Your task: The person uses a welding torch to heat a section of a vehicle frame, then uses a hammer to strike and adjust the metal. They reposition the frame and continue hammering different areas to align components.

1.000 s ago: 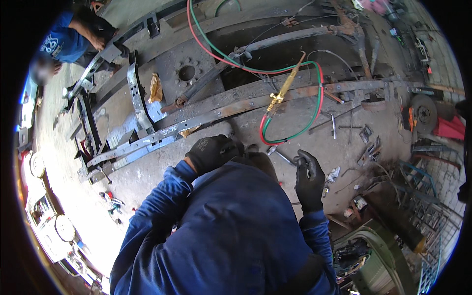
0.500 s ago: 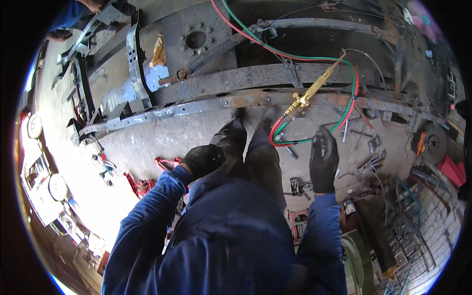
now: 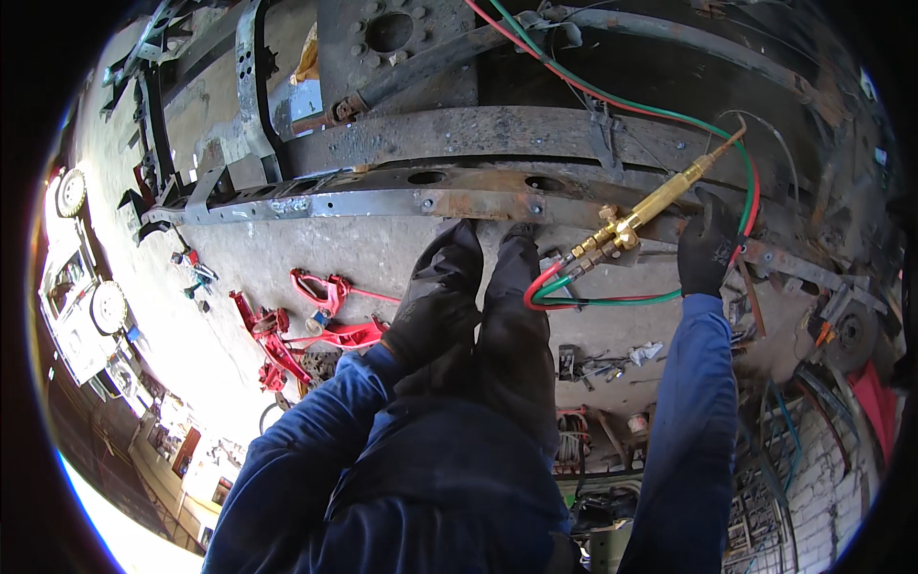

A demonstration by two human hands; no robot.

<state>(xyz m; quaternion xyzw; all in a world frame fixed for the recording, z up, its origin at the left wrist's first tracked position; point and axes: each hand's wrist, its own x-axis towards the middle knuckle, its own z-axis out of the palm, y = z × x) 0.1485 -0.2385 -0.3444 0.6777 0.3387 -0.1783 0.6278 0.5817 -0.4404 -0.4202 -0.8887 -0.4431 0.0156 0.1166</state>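
A brass gas torch (image 3: 660, 201) with a thin bent tip lies slantwise over the edge of a rusty vehicle frame rail (image 3: 478, 203). Red and green twin hoses (image 3: 612, 302) loop from its valve end and curve up past the tip. My right hand (image 3: 708, 247), in a black glove, is beside the torch and inside the hose loop, fingers stretched out toward the brass body. My left hand (image 3: 430, 328), also gloved, hangs before my thigh with its fingers curled; whatever they may hold is hidden against the dark trousers.
Red metal suspension arms (image 3: 335, 325) lie on the floor to the left. Several hand tools (image 3: 598, 364) lie right of my legs. A wheel hub (image 3: 390, 33) and a driveshaft tube (image 3: 421, 72) sit beyond the rail. Metal racks stand at the lower right.
My right hand has moved forward and right, up to the torch, and its fingers have straightened. My left hand has shifted right across my thigh. The view has shifted.
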